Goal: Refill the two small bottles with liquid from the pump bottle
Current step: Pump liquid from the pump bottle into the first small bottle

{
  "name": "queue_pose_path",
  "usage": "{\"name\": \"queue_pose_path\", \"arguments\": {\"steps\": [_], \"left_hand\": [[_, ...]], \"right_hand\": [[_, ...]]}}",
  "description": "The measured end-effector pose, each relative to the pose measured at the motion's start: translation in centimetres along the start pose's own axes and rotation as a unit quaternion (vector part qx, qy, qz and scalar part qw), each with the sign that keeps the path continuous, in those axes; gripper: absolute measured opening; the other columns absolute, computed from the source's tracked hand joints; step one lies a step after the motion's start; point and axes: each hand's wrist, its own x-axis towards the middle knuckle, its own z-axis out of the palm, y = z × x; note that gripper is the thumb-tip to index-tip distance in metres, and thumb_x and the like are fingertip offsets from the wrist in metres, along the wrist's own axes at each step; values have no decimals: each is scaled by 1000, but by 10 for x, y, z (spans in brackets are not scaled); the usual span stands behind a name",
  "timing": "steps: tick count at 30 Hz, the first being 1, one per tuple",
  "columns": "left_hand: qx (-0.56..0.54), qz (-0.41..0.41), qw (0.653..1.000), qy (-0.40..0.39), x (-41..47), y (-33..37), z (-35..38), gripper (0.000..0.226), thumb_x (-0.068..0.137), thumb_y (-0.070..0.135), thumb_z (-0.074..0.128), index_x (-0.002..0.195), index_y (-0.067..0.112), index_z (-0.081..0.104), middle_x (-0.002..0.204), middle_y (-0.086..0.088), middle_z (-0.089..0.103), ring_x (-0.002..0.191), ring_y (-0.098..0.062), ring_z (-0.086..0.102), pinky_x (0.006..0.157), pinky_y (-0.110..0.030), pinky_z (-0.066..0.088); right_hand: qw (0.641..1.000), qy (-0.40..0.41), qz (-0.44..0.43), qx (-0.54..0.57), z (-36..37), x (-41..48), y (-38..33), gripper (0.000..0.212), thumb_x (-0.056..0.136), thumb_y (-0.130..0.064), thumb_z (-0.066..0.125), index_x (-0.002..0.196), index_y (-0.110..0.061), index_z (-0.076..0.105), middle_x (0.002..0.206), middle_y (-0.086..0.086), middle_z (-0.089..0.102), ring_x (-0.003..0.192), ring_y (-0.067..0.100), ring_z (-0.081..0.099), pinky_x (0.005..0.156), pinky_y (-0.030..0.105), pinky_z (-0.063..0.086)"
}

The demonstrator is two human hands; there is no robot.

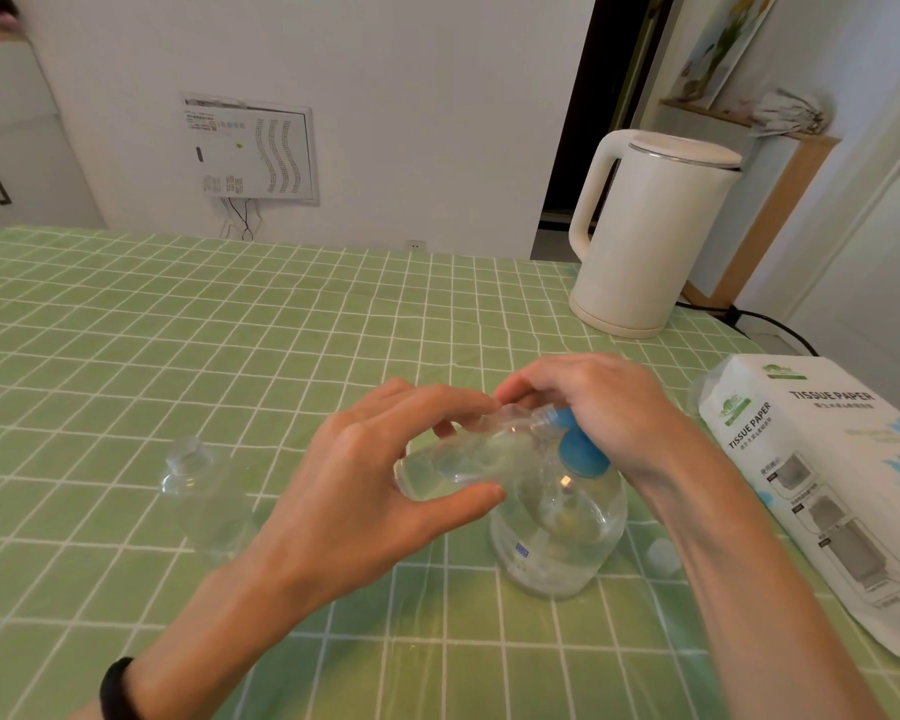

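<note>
on the worktop [178, 330], left hand [375, 480] grips a bottle [468, 454], neck pointing 2 o'clock at the pump [583, 454] that right hand [598, 407] clasps.

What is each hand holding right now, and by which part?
The left hand grips a small bottle around its body. The right hand holds the blue pump head of the pump bottle.
</note>
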Motion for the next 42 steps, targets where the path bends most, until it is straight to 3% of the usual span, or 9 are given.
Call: {"name": "queue_pose_path", "arguments": {"steps": [5, 12, 19, 22, 26, 29, 32, 37, 42], "left_hand": [[-3, 3, 1000, -4, -1, 2, 1, 48, 80, 48, 78, 124, 31, 69, 107, 21, 74, 95, 0, 66, 80, -3, 39], [-8, 2, 1000, 4, 0, -1, 1, 50, 80, 48, 78, 126, 31, 69, 108, 22, 73, 97, -4, 68, 73, -11, 44], [-3, 0, 1000, -3, -1, 1, 1, 47, 80, 47, 77, 123, 32, 69, 107, 22, 74, 96, -1, 66, 80, -3, 40], [-6, -2, 1000, 2, -2, 1, 3, 48, 79, 47, 78, 125, 33, 68, 107, 22, 74, 96, -3, 68, 75, -9, 44], [-12, 1, 1000, 11, -2, -1, 3, 49, 79, 47, 79, 125, 33, 68, 107, 23, 73, 97, -6, 69, 70, -20, 49], [-12, 1, 1000, 10, -1, -2, 3, 48, 79, 46, 79, 124, 32, 68, 107, 24, 73, 97, -5, 69, 70, -18, 49], [-5, 2, 1000, 5, -1, -4, 4, 47, 79, 47, 79, 124, 33, 69, 107, 23, 73, 96, -4, 68, 72, -11, 44], [-6, 1, 1000, 2, -2, -3, 5, 47, 79, 46, 80, 123, 35, 68, 108, 23, 73, 97, -2, 68, 73, -8, 43], [-9, 1, 1000, 9, -2, -6, 5, 51, 79, 47, 79, 127, 37, 66, 108, 25, 73, 97, -4, 69, 72, -16, 48]], "right_hand": [[1000, 1, -2, 11, -1, -2, 0, 34, 97, -19, 56, 77, -21, 83, 74, -19, 78, 75, -14, 67, 72, 17, 41], [998, 36, -29, 35, -2, 0, 0, 31, 99, -18, 52, 86, -16, 81, 81, -8, 82, 82, 1, 76, 81, 25, 49], [1000, -9, -9, -8, 1, -1, 2, 38, 96, -17, 56, 71, -24, 84, 73, -26, 76, 75, -18, 65, 73, 18, 42], [1000, 15, -23, 9, 0, -1, 2, 36, 98, -16, 53, 78, -21, 82, 76, -19, 79, 75, -12, 69, 73, 18, 45], [997, 41, -62, 39, -1, 1, 3, 34, 101, -14, 51, 86, -14, 81, 84, -6, 83, 89, 7, 77, 87, 24, 56], [996, 17, -76, 46, -2, 1, 3, 36, 102, -10, 49, 86, -11, 81, 84, -3, 83, 86, 9, 78, 77, 14, 58], [997, -8, -68, 22, -2, -1, 3, 41, 99, -8, 48, 79, -16, 82, 81, -7, 81, 79, 0, 75, 66, 7, 52], [999, -31, -38, -18, -2, -3, 2, 41, 100, -17, 49, 77, -23, 83, 81, -15, 80, 78, -9, 70, 75, 21, 45], [997, 2, -78, 13, -2, -3, 1, 39, 103, -15, 47, 84, -16, 81, 84, -7, 82, 84, 2, 76, 80, 21, 51]]}}
